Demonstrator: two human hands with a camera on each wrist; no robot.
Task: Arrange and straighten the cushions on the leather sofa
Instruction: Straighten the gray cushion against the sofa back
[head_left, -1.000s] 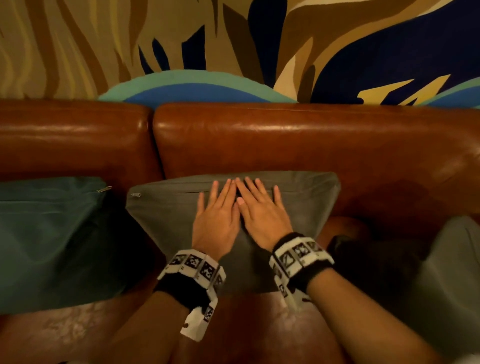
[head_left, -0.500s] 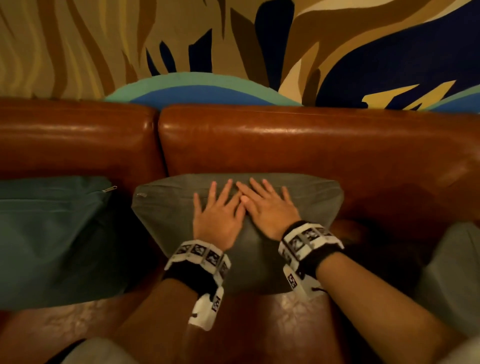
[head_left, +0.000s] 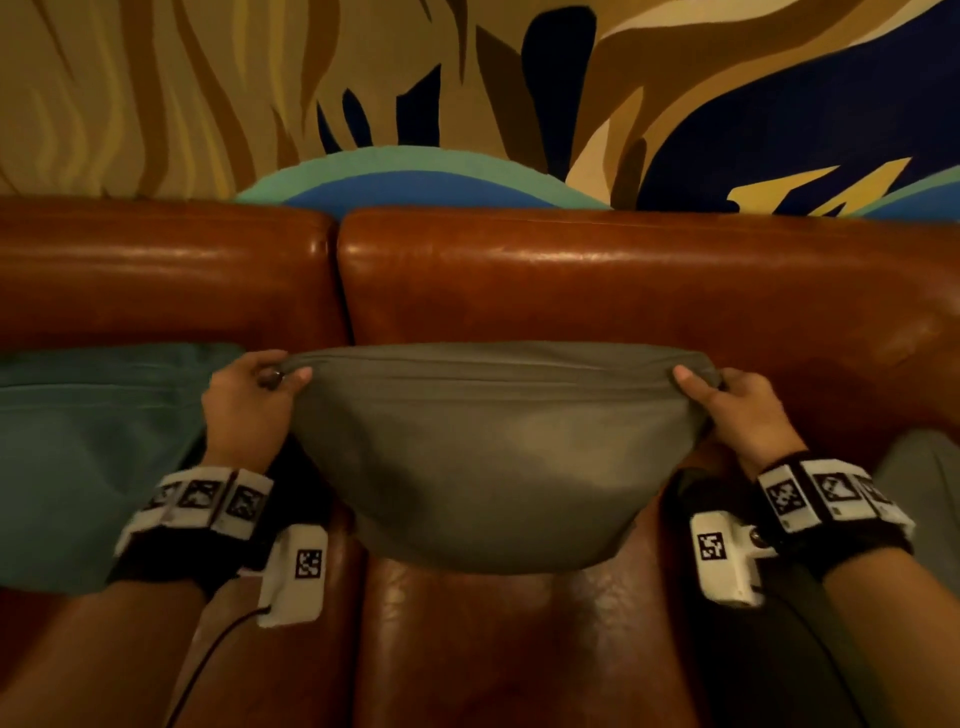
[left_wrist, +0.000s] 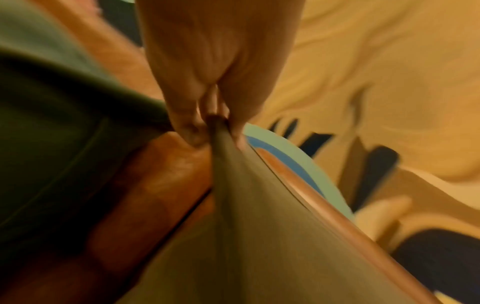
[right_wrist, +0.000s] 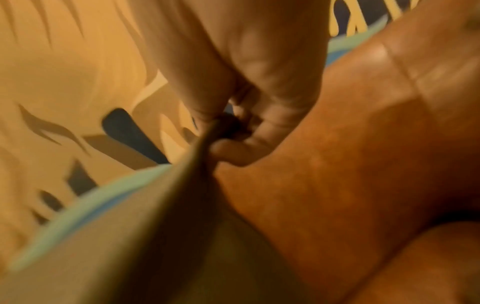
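Observation:
A grey cushion (head_left: 493, 452) stands against the back of the brown leather sofa (head_left: 597, 280), its top edge stretched taut between my hands. My left hand (head_left: 270, 382) pinches its top left corner, and in the left wrist view the fingers (left_wrist: 187, 115) close on the cushion's corner (left_wrist: 218, 127). At the top right corner my right hand (head_left: 719, 395) pinches the fabric; the right wrist view shows the grey cushion (right_wrist: 161, 226) drawn up into that pinch (right_wrist: 223, 131). The cushion's lower part sags in a curve above the seat.
A teal cushion (head_left: 88, 457) leans against the sofa back to the left, close beside my left hand. Another grey cushion (head_left: 919, 483) shows at the right edge. The sofa seat (head_left: 493, 649) lies in front. A patterned wall (head_left: 467, 93) rises behind the sofa.
Both hands lay flat together on the middle of the grey cushion. They have since moved apart to its top corners and taken hold, pulling the top edge taut.

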